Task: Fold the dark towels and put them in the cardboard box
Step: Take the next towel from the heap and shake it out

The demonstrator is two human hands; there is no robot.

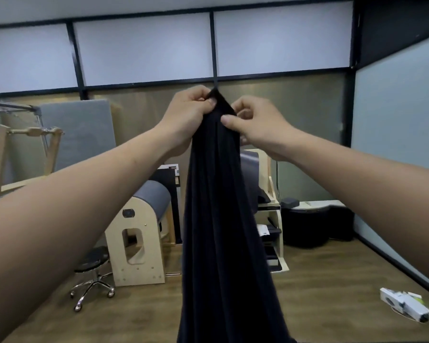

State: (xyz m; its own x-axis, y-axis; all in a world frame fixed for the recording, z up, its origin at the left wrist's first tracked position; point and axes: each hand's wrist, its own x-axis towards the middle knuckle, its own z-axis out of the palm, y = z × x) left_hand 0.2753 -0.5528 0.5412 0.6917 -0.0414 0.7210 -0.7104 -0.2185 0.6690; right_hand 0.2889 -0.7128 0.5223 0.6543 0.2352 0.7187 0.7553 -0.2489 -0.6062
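Holding up one dark towel (223, 219) in mid-air, centre of view, bunched at the top and hanging in long vertical folds past the bottom edge of the frame. Not lying on any table; lower end out of view, so cannot tell whether touching the floor. Pinching the top peak with left hand (188, 112), thumb pressed over the cloth, fingers curled behind. Pinching an edge just below and beside that with right hand (255, 125), thumb and forefinger closed on the fabric. Both hands close together across the bunch, arms stretched forward.

Judged step: early fold stage, hunting for corners or a top edge before spreading; no neat fold on this towel yet. No cardboard box and no other towels in view, so overall progress impossible to rate. Next move likely calls for sliding the hands apart along the top hem to open the cloth flat, then bringing corners together. Thin, limp fabric by the look of it; expect twisting if gripped loosely.

Around: wooden floor (332, 280), padded wooden barrel unit (136, 233) behind-left of the towel, black swivel stool (93, 266) beside it, low shelf unit (274, 231) to the right, white carton (404, 303) on the floor far right.
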